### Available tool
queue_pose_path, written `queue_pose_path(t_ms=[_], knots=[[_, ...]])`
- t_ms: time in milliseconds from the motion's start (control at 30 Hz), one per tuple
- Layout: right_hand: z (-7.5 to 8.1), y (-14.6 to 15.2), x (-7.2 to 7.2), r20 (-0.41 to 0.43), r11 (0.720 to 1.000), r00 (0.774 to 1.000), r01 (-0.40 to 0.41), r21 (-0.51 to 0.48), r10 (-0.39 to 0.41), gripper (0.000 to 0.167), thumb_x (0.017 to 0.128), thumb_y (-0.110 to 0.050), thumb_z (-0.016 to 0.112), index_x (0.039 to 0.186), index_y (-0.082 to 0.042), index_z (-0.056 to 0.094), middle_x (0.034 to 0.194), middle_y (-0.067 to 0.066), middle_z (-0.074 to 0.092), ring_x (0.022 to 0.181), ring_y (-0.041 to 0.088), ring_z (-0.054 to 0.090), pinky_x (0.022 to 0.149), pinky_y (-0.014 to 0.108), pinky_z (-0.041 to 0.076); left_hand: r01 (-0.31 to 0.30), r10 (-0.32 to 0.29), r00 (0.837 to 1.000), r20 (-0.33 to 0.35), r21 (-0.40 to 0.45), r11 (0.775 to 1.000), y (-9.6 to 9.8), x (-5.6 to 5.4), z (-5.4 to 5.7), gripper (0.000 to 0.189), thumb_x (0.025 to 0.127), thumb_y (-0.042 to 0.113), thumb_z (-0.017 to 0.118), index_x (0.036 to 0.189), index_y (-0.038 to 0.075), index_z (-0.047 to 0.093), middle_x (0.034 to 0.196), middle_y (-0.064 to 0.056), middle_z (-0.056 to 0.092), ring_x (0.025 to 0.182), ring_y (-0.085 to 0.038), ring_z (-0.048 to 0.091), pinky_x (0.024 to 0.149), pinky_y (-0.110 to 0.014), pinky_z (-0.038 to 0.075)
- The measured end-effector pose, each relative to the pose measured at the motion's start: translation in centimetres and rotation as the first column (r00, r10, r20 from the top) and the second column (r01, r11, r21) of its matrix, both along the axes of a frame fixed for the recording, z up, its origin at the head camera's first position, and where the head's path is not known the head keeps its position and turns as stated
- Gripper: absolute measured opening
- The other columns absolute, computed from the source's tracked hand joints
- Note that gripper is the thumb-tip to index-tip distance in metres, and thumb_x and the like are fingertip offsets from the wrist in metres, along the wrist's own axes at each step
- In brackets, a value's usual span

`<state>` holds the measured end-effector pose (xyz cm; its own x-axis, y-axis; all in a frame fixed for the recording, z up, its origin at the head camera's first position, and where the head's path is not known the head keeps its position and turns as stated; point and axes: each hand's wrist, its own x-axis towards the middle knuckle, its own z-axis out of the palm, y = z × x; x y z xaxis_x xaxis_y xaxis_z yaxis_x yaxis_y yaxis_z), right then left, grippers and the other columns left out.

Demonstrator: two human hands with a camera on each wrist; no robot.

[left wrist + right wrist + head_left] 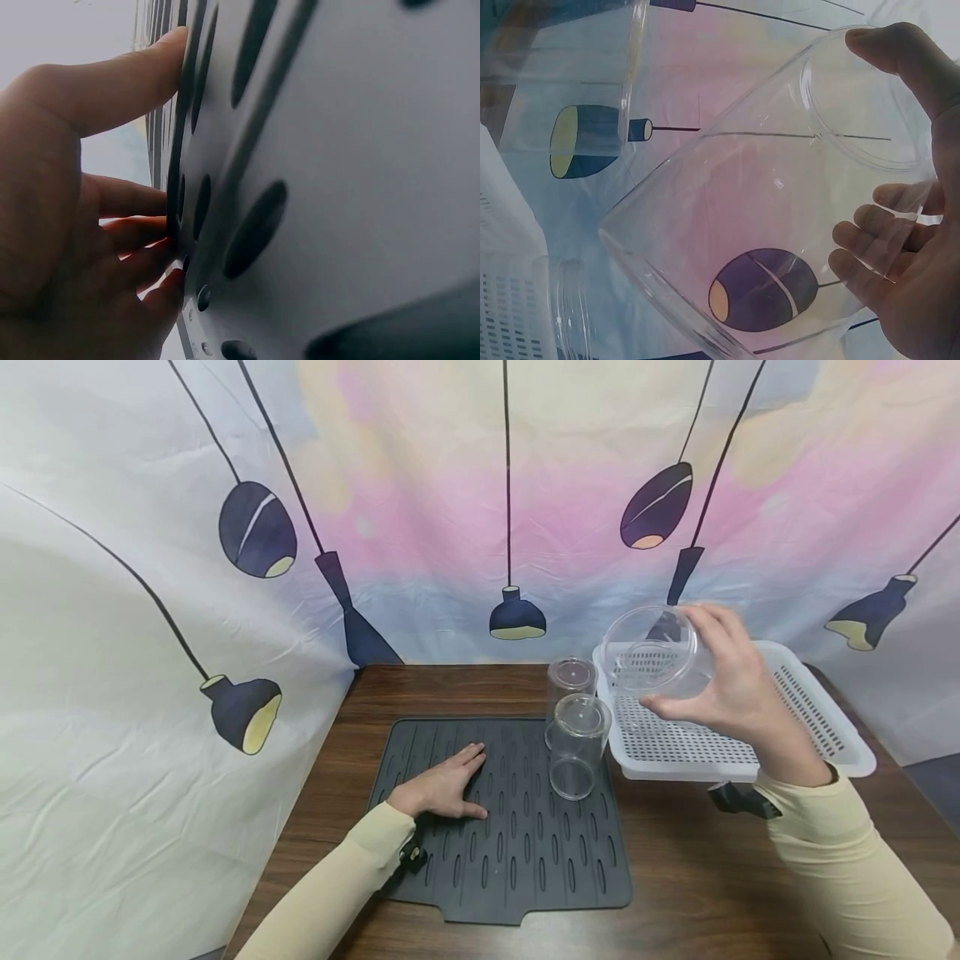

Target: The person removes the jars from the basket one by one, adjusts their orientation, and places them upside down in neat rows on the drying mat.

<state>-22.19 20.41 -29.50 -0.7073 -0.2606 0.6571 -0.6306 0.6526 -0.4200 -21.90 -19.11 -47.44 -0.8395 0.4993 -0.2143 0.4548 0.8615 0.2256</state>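
My right hand (pixel 738 693) grips a clear drinking glass (pixel 652 652) near one end and holds it tilted in the air over the left part of the white basket. In the right wrist view, thumb and fingers curl round that glass (pixel 727 195). My left hand (pixel 446 782) lies on the dark grey drying mat (pixel 465 868), its fingers stretched out and the thumb apart. The left wrist view shows those fingertips (pixel 174 52) touching the slotted mat. Two more clear glasses stand at the mat's right side, a nearer one (pixel 579 747) and one partly hidden behind it (pixel 558 685).
The white perforated basket (pixel 813 768) sits right of the mat on a brown wooden table (pixel 690 860). Behind the table hangs a cloth (pixel 450 527) printed with dark lamps.
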Motion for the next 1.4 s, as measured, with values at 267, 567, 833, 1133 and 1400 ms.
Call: queue_pose_path(t_ms=[267,567,833,1133,1400], knots=[[0.2,-0.7,0.2,-0.026,0.999,0.999,-0.03,0.02,0.03,0.109,0.044,-0.025,0.096,0.141,-0.012,0.048,0.136,0.02,0.045,0.122,0.037,0.045,0.094,0.064,0.04,-0.005,0.005,1.0,0.0,0.006,1.0,0.1,0.0,-0.1,0.099,0.082,0.055,0.073,0.154,0.004,0.028,0.164,-0.009,0.014,0.151,-0.025,0.015,0.117,-0.044,0.028],[0.3,-1.6,0.5,-0.028,0.997,0.997,-0.074,0.032,0.074,0.109,0.045,-0.026,0.096,0.141,-0.01,0.047,0.136,0.022,0.043,0.122,0.038,0.044,0.094,0.066,0.04,-0.01,0.01,1.0,0.007,0.004,1.0,0.2,0.1,-0.1,0.099,0.081,0.055,0.073,0.153,0.004,0.028,0.164,-0.009,0.014,0.151,-0.025,0.015,0.117,-0.044,0.029],[0.5,-2.3,0.4,-0.074,0.992,0.991,-0.109,0.064,0.114,0.108,0.045,-0.028,0.096,0.14,-0.008,0.047,0.136,0.022,0.044,0.123,0.04,0.045,0.095,0.064,0.041,-0.016,0.016,1.0,0.007,-0.001,1.0,0.2,0.1,0.1,0.099,0.081,0.055,0.073,0.154,0.004,0.028,0.164,-0.008,0.014,0.151,-0.025,0.015,0.116,-0.044,0.03],[0.6,-3.0,0.3,-0.113,0.989,0.985,-0.124,0.08,0.133,0.109,0.044,-0.031,0.095,0.138,-0.005,0.048,0.131,0.023,0.044,0.117,0.037,0.048,0.09,0.058,0.045,-0.022,0.022,1.0,0.018,-0.004,1.0,0.2,0.0,0.2,0.099,0.081,0.055,0.073,0.154,0.005,0.027,0.164,-0.008,0.013,0.151,-0.024,0.015,0.116,-0.044,0.03],[0.7,-3.5,0.3,-0.134,0.985,0.98,-0.136,0.109,0.15,0.109,0.045,-0.033,0.093,0.139,-0.006,0.047,0.131,0.022,0.045,0.114,0.036,0.049,0.089,0.057,0.046,-0.009,0.009,1.0,0.021,-0.01,1.0,0.2,-0.1,0.2,0.099,0.082,0.055,0.072,0.154,0.005,0.027,0.164,-0.008,0.013,0.151,-0.025,0.015,0.117,-0.043,0.029]])
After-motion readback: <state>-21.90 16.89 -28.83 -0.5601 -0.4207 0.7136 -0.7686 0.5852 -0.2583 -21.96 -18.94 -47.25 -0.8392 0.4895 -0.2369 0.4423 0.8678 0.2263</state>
